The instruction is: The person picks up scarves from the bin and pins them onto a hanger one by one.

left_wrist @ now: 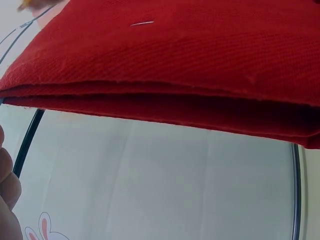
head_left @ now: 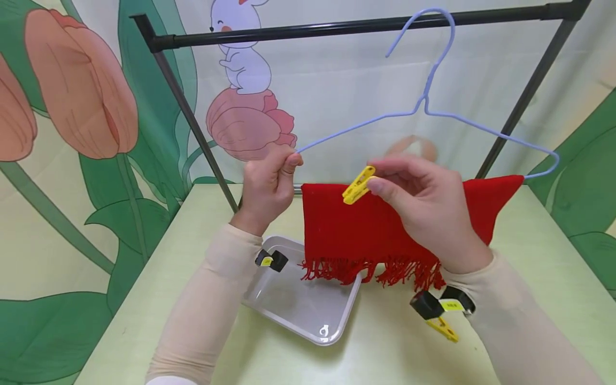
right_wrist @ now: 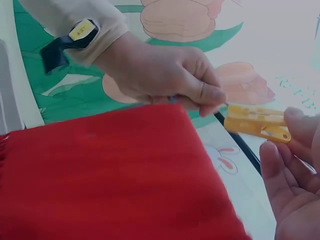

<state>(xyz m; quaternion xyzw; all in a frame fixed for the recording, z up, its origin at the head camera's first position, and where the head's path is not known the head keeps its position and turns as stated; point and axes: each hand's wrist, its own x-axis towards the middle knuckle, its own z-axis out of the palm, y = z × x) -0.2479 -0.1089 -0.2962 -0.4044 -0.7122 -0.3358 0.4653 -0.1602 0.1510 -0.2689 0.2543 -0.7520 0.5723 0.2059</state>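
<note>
A blue wire hanger (head_left: 356, 126) hooks over the black bar, with a fringed red scarf (head_left: 356, 224) folded over its lower part. At the hanger's left corner my left hand (head_left: 269, 184) grips the wire with curled fingers. My right hand (head_left: 428, 200) pinches a yellow clothespin (head_left: 358, 185) between thumb and fingertips, in front of the scarf's upper edge. In the right wrist view the same clothespin (right_wrist: 257, 121) points toward my left hand (right_wrist: 165, 75). The left wrist view shows the scarf's (left_wrist: 165, 60) folded layers from below.
A black rack (head_left: 289, 34) stands on the pale table (head_left: 159, 321). Under the scarf lies a grey plastic tray (head_left: 308, 310). Another yellow clothespin (head_left: 444, 329) lies on the table beside my right wrist. Behind the rack hangs a backdrop (head_left: 337, 85) printed with tulips and a rabbit.
</note>
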